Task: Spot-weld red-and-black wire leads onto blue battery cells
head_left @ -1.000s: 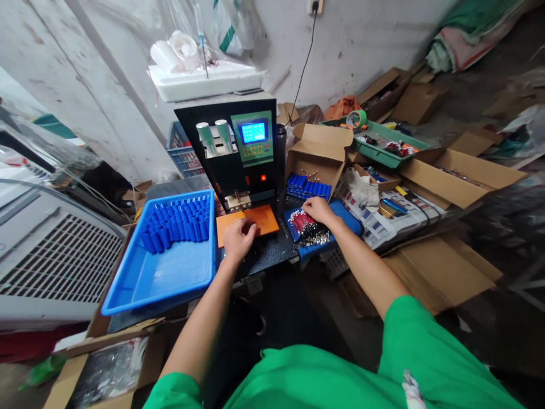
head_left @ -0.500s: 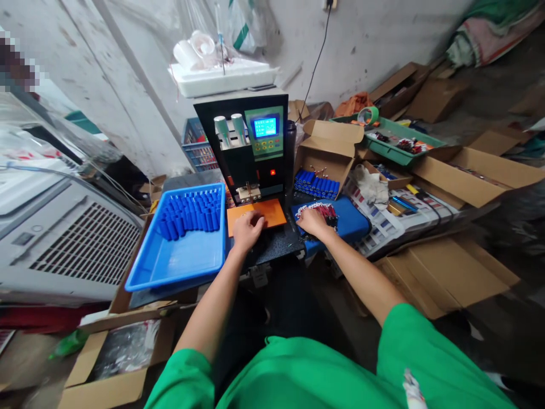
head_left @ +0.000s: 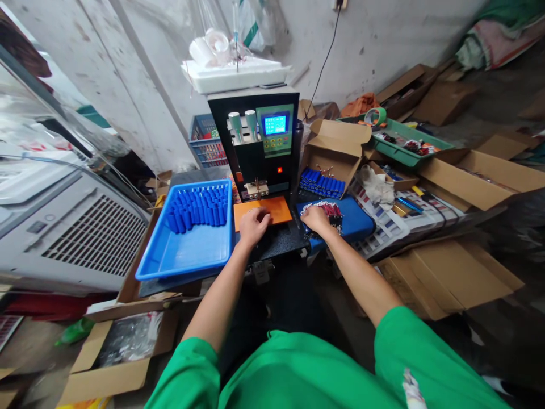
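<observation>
My left hand [head_left: 252, 225] rests with curled fingers on the orange pad [head_left: 276, 209] in front of the black spot-welding machine [head_left: 259, 149]; what it holds is hidden. My right hand [head_left: 315, 219] lies palm down, fingers bent, on a pile of red-wired parts [head_left: 330, 211] on a blue tray [head_left: 353, 221]. A blue bin [head_left: 187, 250] with several blue cylindrical cells [head_left: 198, 207] sits just left of my left hand.
A cardboard box [head_left: 336, 149] behind the right tray holds more blue cells. A green tray [head_left: 402, 149], open cartons [head_left: 472, 176] and papers lie to the right. A white grilled appliance [head_left: 72, 238] stands at left. A box of bagged parts [head_left: 123, 346] sits near my left arm.
The view has shifted so everything sits further right. My right hand drew back from the far side of the wired parts onto the near part of the pile. My left hand stays on the orange pad.
</observation>
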{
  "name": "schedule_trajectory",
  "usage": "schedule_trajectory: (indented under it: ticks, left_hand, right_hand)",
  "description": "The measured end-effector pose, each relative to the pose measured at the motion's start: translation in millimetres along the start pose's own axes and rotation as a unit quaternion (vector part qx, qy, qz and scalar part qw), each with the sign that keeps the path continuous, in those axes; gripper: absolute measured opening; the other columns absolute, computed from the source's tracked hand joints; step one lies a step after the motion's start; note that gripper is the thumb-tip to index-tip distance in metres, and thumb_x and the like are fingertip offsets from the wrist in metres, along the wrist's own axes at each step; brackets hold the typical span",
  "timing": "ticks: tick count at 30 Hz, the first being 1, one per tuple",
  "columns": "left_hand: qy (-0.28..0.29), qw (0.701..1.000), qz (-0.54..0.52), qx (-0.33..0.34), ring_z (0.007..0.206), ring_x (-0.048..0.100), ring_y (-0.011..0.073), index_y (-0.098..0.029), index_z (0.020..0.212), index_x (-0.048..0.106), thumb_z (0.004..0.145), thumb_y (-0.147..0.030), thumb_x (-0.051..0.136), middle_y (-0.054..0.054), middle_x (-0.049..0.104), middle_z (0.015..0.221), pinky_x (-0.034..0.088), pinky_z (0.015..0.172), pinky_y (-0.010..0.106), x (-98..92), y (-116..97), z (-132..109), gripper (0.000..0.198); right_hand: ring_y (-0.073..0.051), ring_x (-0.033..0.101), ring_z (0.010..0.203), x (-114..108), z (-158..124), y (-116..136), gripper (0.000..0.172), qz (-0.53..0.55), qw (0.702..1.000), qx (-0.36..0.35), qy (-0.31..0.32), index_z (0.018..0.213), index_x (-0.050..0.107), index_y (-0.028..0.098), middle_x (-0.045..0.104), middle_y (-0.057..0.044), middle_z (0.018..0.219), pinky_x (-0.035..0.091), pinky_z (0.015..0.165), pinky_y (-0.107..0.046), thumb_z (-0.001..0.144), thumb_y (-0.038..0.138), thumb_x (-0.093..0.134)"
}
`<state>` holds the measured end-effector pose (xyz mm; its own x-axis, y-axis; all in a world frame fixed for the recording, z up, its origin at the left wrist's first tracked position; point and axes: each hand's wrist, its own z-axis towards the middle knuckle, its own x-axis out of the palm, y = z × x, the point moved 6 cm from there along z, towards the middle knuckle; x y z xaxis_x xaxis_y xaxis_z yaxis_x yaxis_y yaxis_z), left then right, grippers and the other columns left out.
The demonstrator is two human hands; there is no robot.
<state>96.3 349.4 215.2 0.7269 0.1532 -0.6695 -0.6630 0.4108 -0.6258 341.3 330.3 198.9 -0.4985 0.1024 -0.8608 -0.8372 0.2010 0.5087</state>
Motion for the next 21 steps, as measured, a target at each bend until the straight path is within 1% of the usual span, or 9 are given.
schedule_trajectory:
  ticks: [2,3,6,9,12,14,16,18,21]
  left_hand:
    - [-0.002,1.000,-0.002,0.002,0.095,0.067,0.0229,-0.020,0.107,0.071,0.089,-0.037,0.061,0.007,0.074,0.101,0.050,0.085,0.034,0.2,1,0,0.027]
    - [-0.006,1.000,-0.004,0.001,0.094,0.067,0.0230,-0.019,0.107,0.071,0.088,-0.037,0.062,0.007,0.074,0.100,0.050,0.085,0.034,0.0,1,0,0.028]
    - [-0.010,0.999,-0.035,-0.003,0.093,0.068,0.0227,-0.018,0.105,0.072,0.087,-0.037,0.064,0.008,0.074,0.099,0.051,0.085,0.035,-1.2,4,0,0.027]
    - [-0.017,0.991,-0.136,-0.005,0.090,0.069,0.0210,-0.017,0.103,0.071,0.089,-0.037,0.062,0.009,0.074,0.101,0.053,0.083,0.034,-7.3,0,-4,0.027]
    - [-0.070,0.978,-0.190,0.059,0.093,0.068,0.0203,-0.017,0.098,0.071,0.092,-0.038,0.060,0.009,0.073,0.098,0.053,0.086,0.036,-23.9,-23,-17,0.024]
    - [-0.085,0.974,-0.169,0.124,0.091,0.066,0.0198,-0.019,0.092,0.071,0.091,-0.037,0.063,0.007,0.071,0.089,0.050,0.088,0.036,-30.7,-46,-28,0.019]
    - [-0.072,0.976,-0.139,0.148,0.084,0.064,0.0188,-0.019,0.089,0.071,0.089,-0.036,0.066,0.005,0.069,0.081,0.049,0.084,0.035,-29.4,-64,-37,0.017]
    - [-0.059,0.982,-0.125,0.132,0.078,0.062,0.0177,-0.019,0.087,0.071,0.088,-0.036,0.068,0.004,0.069,0.078,0.047,0.079,0.034,-24.4,-70,-42,0.017]
    - [-0.055,0.983,-0.157,0.076,0.074,0.061,0.0163,-0.018,0.082,0.070,0.088,-0.035,0.065,0.004,0.069,0.077,0.046,0.074,0.032,-18.5,-64,-46,0.019]
  right_hand:
    - [-0.024,0.069,0.081,-7,0,0,0.014,0.140,0.989,-0.024,-0.045,0.075,0.069,0.015,0.072,-0.011,0.080,0.048,0.072,-0.030,0.080,0.022,0.058]
    - [-0.021,0.066,0.075,-11,-1,0,0.016,0.220,0.973,-0.033,-0.067,0.074,0.067,0.015,0.070,-0.008,0.075,0.047,0.068,-0.028,0.080,0.028,0.059]
    - [-0.013,0.052,0.054,-17,-5,3,0.028,0.421,0.901,-0.037,-0.097,0.077,0.062,0.017,0.057,0.001,0.058,0.040,0.053,-0.024,0.077,0.044,0.063]
    - [-0.009,0.039,0.044,-18,-13,17,0.034,0.539,0.837,-0.037,-0.089,0.078,0.059,0.018,0.046,0.006,0.051,0.030,0.044,-0.022,0.071,0.049,0.070]
    - [-0.007,0.036,0.043,-15,-24,35,0.037,0.606,0.790,-0.028,-0.086,0.077,0.058,0.017,0.043,0.007,0.051,0.024,0.041,-0.020,0.067,0.048,0.075]
    - [-0.006,0.036,0.043,-10,-31,48,0.037,0.629,0.773,-0.019,-0.084,0.076,0.058,0.017,0.043,0.007,0.050,0.023,0.040,-0.020,0.066,0.047,0.077]
    - [-0.006,0.035,0.042,-2,-36,61,0.036,0.638,0.766,-0.016,-0.077,0.075,0.058,0.017,0.042,0.007,0.049,0.022,0.040,-0.020,0.066,0.047,0.077]
    - [-0.007,0.035,0.042,6,-41,72,0.036,0.640,0.765,-0.018,-0.067,0.075,0.058,0.018,0.042,0.007,0.048,0.023,0.040,-0.021,0.067,0.048,0.076]
    - [-0.007,0.035,0.042,16,-46,82,0.035,0.636,0.769,-0.021,-0.063,0.075,0.057,0.018,0.044,0.006,0.049,0.024,0.041,-0.021,0.070,0.049,0.074]
